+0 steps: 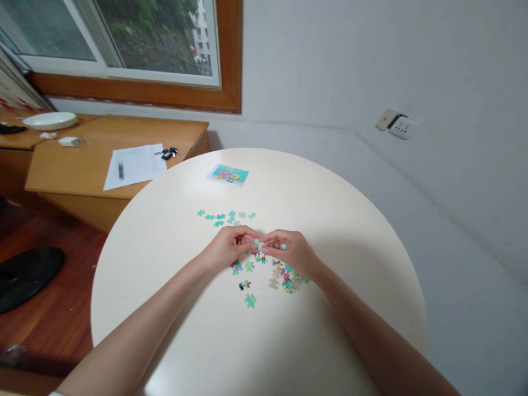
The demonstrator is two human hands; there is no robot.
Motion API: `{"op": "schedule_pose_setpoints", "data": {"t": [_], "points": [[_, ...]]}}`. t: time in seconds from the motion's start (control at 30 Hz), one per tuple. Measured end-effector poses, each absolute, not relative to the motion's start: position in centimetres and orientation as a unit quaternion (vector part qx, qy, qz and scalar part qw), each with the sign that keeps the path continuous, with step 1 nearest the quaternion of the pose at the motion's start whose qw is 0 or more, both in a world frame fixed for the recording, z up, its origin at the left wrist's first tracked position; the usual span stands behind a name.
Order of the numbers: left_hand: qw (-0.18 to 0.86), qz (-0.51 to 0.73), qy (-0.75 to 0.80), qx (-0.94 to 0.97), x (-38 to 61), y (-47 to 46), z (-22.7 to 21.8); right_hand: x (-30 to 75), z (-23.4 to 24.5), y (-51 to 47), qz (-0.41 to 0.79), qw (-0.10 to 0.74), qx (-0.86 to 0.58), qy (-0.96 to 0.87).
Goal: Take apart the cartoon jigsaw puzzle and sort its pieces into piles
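Over the middle of the round table, my left hand [231, 245] and my right hand [293, 252] meet with fingers pinched. Between their fingertips is a pale green jigsaw piece [258, 243]; whether it is one piece or two joined is too small to tell. Loose multicoloured jigsaw pieces [286, 275] lie in a heap beneath and beside my right hand, partly hidden by it. Beyond my left hand, several teal jigsaw pieces [220, 216] are spread in a loose row. Nearer to me lie a green piece [250, 301] and a dark-marked piece [245, 285].
A picture card [229, 175] with cartoon figures lies toward the far side of the white round table [165, 308]. Left of it, a wooden desk [94, 132] holds a paper sheet [138, 162], keys [168, 153] and a white dish [50, 120]. A wall rises behind.
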State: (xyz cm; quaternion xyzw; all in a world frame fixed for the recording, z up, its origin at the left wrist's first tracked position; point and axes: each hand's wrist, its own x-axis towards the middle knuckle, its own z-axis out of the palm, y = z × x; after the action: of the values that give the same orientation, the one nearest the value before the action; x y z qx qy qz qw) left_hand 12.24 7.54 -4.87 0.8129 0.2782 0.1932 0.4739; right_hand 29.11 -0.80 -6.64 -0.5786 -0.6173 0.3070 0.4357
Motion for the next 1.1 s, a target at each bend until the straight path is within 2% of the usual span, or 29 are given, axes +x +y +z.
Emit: {"op": "schedule_pose_setpoints", "data": {"t": [0.37,0.57,0.77,1.1], "points": [[0.462,0.217,0.301,0.806,11.9,8.6,-5.6,29.6,-5.9,-1.1,0.282,0.373,-0.586,-0.662],[0.438,0.245,0.353,0.790,11.2,10.1,-5.5,30.1,-4.6,-2.0,0.285,0.219,-0.486,-0.797],[0.409,0.260,0.396,0.780,10.5,11.3,-6.0,29.9,-4.3,-2.5,0.255,0.100,-0.490,-0.828],[0.340,0.206,0.406,0.823,10.3,11.2,-6.6,29.8,-4.5,-2.3,0.252,0.084,-0.505,-0.821]]}}
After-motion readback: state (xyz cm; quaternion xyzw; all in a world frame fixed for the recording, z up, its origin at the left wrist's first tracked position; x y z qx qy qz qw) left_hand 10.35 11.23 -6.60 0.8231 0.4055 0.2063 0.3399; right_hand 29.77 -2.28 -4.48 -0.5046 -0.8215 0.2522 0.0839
